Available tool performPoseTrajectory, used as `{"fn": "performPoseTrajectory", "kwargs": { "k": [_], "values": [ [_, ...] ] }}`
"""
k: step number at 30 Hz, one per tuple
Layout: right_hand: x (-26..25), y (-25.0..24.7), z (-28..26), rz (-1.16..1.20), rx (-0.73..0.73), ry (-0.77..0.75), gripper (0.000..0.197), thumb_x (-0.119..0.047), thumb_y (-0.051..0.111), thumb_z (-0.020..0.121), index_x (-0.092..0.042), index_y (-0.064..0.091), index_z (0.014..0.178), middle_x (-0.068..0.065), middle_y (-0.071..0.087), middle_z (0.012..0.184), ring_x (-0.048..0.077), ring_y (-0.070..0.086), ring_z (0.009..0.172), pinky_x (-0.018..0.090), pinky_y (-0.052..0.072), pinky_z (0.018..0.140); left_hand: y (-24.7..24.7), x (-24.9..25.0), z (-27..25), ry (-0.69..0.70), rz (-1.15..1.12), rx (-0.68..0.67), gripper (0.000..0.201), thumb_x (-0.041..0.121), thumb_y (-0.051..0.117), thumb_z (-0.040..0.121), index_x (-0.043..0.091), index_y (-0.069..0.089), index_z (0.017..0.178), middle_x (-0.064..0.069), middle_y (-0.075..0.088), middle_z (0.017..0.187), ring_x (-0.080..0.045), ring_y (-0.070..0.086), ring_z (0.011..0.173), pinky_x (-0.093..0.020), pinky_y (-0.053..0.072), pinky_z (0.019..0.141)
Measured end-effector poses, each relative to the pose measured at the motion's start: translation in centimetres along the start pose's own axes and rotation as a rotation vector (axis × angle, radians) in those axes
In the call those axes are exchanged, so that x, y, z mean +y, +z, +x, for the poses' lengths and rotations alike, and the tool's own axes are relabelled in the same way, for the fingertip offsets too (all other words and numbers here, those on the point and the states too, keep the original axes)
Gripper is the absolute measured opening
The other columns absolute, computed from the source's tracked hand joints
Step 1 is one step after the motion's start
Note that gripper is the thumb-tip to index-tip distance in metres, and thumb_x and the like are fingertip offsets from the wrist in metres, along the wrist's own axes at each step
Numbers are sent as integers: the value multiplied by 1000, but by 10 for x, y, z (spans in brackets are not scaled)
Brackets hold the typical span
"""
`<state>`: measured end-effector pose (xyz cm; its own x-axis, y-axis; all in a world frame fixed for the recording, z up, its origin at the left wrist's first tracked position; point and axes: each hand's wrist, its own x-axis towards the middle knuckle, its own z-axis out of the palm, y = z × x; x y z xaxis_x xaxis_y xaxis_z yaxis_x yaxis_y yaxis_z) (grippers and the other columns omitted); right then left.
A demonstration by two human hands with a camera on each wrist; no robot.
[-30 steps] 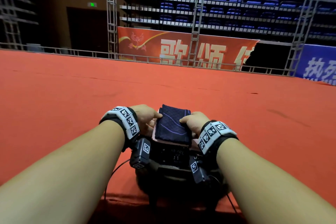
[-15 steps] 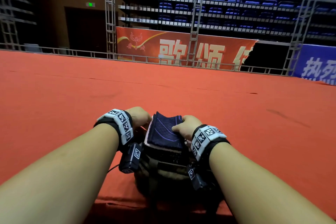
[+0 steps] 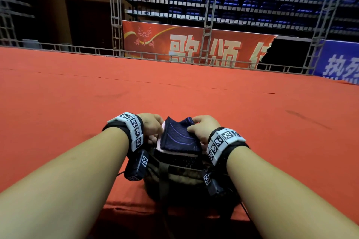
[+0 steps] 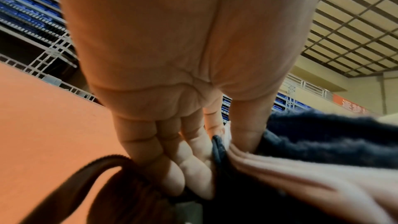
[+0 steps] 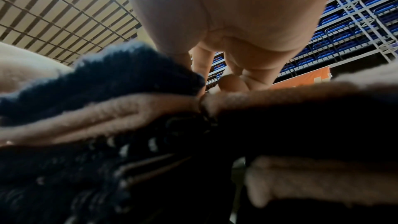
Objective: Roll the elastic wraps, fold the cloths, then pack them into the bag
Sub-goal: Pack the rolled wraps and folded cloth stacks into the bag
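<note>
A stack of folded cloths, a navy cloth over a pink cloth, sits at the mouth of a dark camouflage bag on the red carpet's near edge. My left hand grips the stack's left side. In the left wrist view its thumb lies on the navy cloth and pink cloth, while its fingers reach down beside them. My right hand pinches the right side, thumb on the navy cloth. The bag's inside is hidden.
A bag strap loops out to the left of my left hand. Red carpet stretches far ahead to a metal railing and banners. The carpet's near edge drops off just in front of the bag.
The stack has come down from level above the bag to its mouth. It has tilted, and the navy cloth now buckles between my two hands.
</note>
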<state>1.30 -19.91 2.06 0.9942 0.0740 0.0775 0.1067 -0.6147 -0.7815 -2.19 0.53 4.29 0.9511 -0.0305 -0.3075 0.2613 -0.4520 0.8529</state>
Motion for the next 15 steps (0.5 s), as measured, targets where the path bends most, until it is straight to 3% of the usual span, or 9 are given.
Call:
{"fn": "performPoseTrajectory", "kwargs": {
  "k": [2, 7, 11, 15],
  "values": [
    [0, 0, 0, 13, 13, -23, 29, -20, 63, 61, -35, 76, 83, 2, 76, 72, 29, 74, 77, 50, 62, 71, 1, 0, -1, 0, 34, -5, 28, -11, 49, 91, 17, 52, 95, -8, 50, 54, -17, 43, 47, -23, 35, 47],
    [-10, -10, -9, -49, 23, -8, 10, -16, 64, 84, -16, 69, 92, 4, 74, 90, 25, 70, 88, 34, 57, 79, -3, -3, -1, 26, 95, -9, 23, -4, 63, 90, 17, 54, 92, -3, 56, 51, -14, 47, 46, -23, 39, 46],
    [-11, -14, -10, -73, 36, -2, 14, -19, 70, 80, -9, 69, 90, 11, 74, 90, 30, 71, 88, 42, 59, 80, -4, -3, 1, 54, 113, -4, 23, 1, 70, 89, 17, 54, 93, -2, 59, 53, -14, 49, 47, -23, 41, 46],
    [-17, -22, -13, -50, 26, -58, 6, -17, 63, 90, -20, 65, 94, 3, 71, 90, 25, 69, 88, 31, 54, 78, -1, -1, 2, 85, 195, 64, 19, 7, 70, 90, 17, 56, 95, 0, 59, 54, -14, 50, 47, -25, 42, 48]
  ]
}}
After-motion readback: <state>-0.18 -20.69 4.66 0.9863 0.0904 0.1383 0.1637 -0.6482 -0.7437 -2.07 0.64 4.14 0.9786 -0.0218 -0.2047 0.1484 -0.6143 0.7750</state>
